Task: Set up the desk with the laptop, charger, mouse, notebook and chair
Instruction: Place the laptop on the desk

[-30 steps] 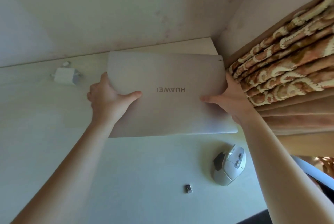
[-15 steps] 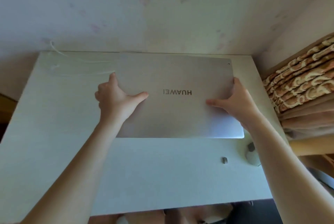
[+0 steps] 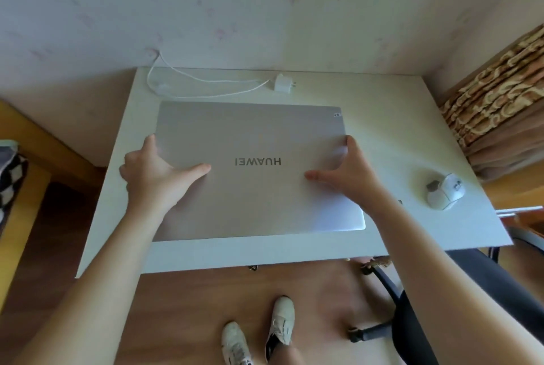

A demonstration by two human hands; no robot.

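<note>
Pale papered wall (image 3: 265, 11) backs a white desk (image 3: 123, 158), and on the desk lies the closed silver laptop (image 3: 250, 135), lid up, its logo upside down to me. My left hand (image 3: 150, 172) grips the laptop's left edge, thumb stretched flat across the lid and fingers curled round the side. My right hand (image 3: 350, 170) holds the right edge the same way, thumb lying on the lid toward the logo, fingers wrapped over the edge. Whether the laptop rests fully on the desk or is held just above it, I cannot tell.

Beyond the laptop, near the wall, lies the white charger (image 3: 282, 83), its cable (image 3: 206, 82) looping left along the back of the desk. To the right, well apart from the laptop, a white mouse (image 3: 444, 191) sits near the desk's right edge. Just beside my right forearm something small and dark lies on the desk, too hidden to name.

Below the desk's front edge is wooden floor (image 3: 206, 305), with my two white shoes (image 3: 279, 317) on it. A black chair (image 3: 482, 279) stands to my right, partly under the desk corner. Patterned curtain (image 3: 494, 105) hangs at the far right.
</note>
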